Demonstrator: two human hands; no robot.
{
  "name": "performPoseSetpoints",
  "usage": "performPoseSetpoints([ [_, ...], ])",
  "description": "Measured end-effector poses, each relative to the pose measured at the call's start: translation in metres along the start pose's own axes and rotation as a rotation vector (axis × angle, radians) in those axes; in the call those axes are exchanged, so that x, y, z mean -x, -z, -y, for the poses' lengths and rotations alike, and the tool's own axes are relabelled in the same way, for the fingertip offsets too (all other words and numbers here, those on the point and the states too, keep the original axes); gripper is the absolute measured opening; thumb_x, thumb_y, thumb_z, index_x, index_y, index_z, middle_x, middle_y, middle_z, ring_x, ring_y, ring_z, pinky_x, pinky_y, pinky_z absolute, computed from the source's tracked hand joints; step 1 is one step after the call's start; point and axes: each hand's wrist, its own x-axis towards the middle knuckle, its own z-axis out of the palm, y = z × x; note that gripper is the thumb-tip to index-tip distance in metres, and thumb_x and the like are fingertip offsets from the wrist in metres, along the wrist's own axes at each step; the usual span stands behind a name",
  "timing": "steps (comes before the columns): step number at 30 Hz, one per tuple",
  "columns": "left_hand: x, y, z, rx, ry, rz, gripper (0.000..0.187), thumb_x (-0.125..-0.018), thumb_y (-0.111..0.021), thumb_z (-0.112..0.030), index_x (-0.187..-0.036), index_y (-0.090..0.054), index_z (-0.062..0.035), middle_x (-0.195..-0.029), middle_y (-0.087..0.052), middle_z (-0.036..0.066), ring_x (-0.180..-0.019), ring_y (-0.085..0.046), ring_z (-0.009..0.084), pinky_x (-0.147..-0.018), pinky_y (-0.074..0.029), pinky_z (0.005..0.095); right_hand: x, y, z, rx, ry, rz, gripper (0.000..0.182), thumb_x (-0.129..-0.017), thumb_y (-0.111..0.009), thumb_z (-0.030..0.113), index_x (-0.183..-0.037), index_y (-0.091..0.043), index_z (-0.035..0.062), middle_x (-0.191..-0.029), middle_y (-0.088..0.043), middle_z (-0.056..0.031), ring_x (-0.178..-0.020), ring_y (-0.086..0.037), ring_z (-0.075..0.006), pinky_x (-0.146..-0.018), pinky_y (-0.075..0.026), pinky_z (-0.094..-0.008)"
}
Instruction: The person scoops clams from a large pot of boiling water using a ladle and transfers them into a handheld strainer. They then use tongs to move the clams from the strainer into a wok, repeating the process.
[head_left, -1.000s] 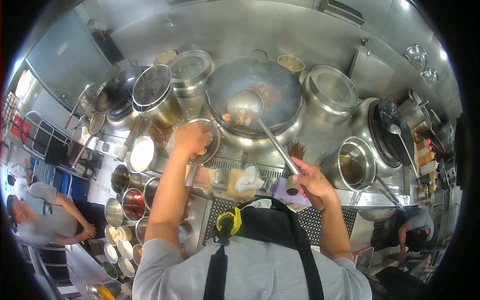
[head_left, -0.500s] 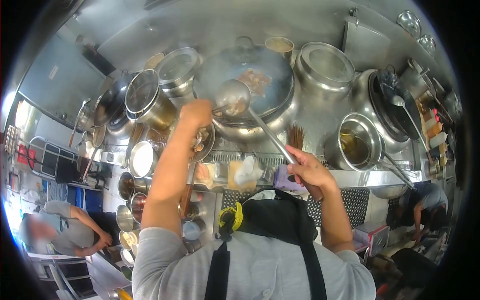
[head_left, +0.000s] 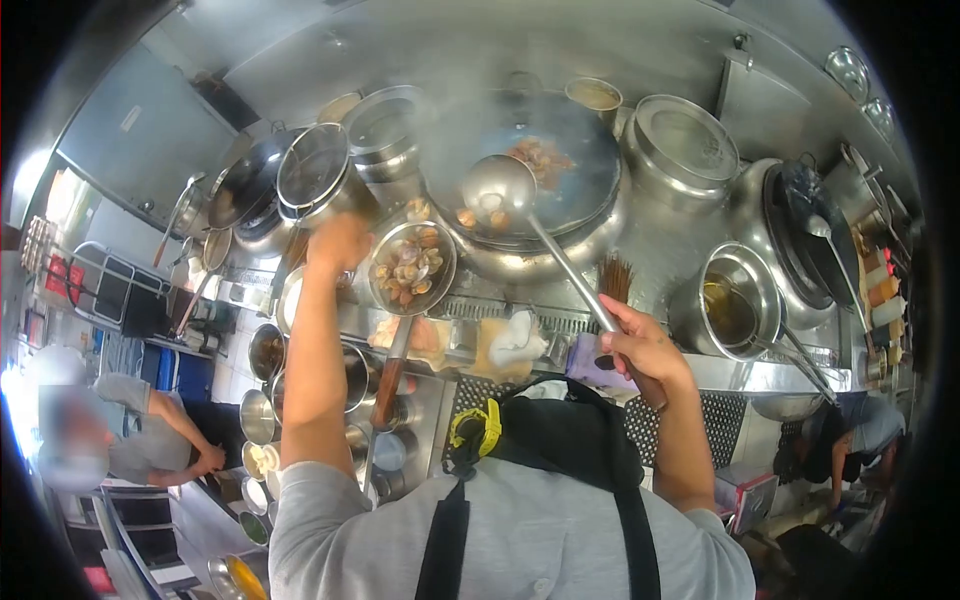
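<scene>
My right hand (head_left: 645, 350) is wrapped round the handle of a large steel ladle (head_left: 500, 185). The bowl of the ladle is over the near left edge of the steaming wok (head_left: 590, 200), with a few clams beside it. Pieces of browned food (head_left: 540, 160) lie in the wok. My left hand (head_left: 340, 243) is blurred, just left of a strainer full of clams (head_left: 410, 265) and below a tall steel pot; its fingers are too smeared to make out. The strainer's wooden handle (head_left: 390, 385) points toward me.
Lidded steel pots (head_left: 685, 140) stand behind and beside the wok. To the right are a pot of oil (head_left: 730, 305) and a bamboo brush (head_left: 615, 278). Bowls (head_left: 258, 415) line the lower left. One person (head_left: 150, 430) is at left, another (head_left: 860, 420) at right.
My left hand has moved left, away from the ladle bowl and the wok's edge. The strainer of clams now shows fully. The whole view has shifted slightly.
</scene>
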Motion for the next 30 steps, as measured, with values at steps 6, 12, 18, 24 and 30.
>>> performPoseSetpoints([
  [6,0.004,-0.103,0.021,-0.031,0.088,0.238,0.035,-0.082,-0.066,-0.025,-0.104,-0.076,0.0002,-0.111,-0.073,0.024,-0.104,-0.071,0.0398,-0.091,-0.057,0.0491,-0.005,0.006,-0.009,0.014,0.007,0.002,0.068,-0.093,-0.063,0.004,-0.157,-0.041,0.0124,-0.089,-0.066,-0.0035,-0.06,-0.056,-0.0089,-0.053,-0.046,-0.0245],
  [12,0.025,-0.071,-0.001,0.066,0.139,0.159,0.044,-0.085,-0.07,-0.038,-0.104,-0.075,0.0015,-0.111,-0.072,0.025,-0.103,-0.071,0.0396,-0.091,-0.056,0.0475,-0.008,0.01,-0.016,0.026,0.018,0.008,0.07,-0.094,-0.064,0.005,-0.159,-0.037,0.0125,-0.089,-0.068,-0.0063,-0.059,-0.058,-0.0095,-0.052,-0.049,-0.0258],
  [18,0.018,0.003,-0.055,0.157,0.003,0.083,0.042,-0.086,-0.07,-0.04,-0.099,-0.076,-0.0008,-0.102,-0.074,0.023,-0.099,-0.071,0.0401,-0.087,-0.056,0.0484,-0.006,0.005,-0.015,0.022,0.018,-0.006,0.07,-0.094,-0.065,0.006,-0.158,-0.038,0.011,-0.087,-0.067,-0.0049,-0.059,-0.057,-0.0088,-0.053,-0.049,-0.0249],
  [24,-0.013,0.016,-0.116,0.097,-0.1,0.094,0.032,-0.084,-0.069,-0.028,-0.099,-0.077,-0.001,-0.103,-0.075,0.021,-0.1,-0.072,0.0382,-0.087,-0.057,0.0477,-0.003,0.0,-0.015,0.006,0.027,-0.027,0.071,-0.092,-0.061,0.003,-0.159,-0.036,0.0082,-0.088,-0.061,-0.0044,-0.057,-0.055,-0.01,-0.05,-0.045,-0.0253],
  [30,-0.045,0.01,-0.139,-0.035,-0.161,0.167,0.026,-0.083,-0.065,-0.016,-0.101,-0.077,-0.0024,-0.106,-0.075,0.019,-0.103,-0.072,0.0369,-0.089,-0.058,0.0467,-0.003,0.001,-0.019,0.021,0.053,-0.003,0.072,-0.092,-0.06,0.001,-0.159,-0.034,0.0061,-0.088,-0.06,-0.0039,-0.056,-0.054,-0.0099,-0.049,-0.044,-0.0257],
])
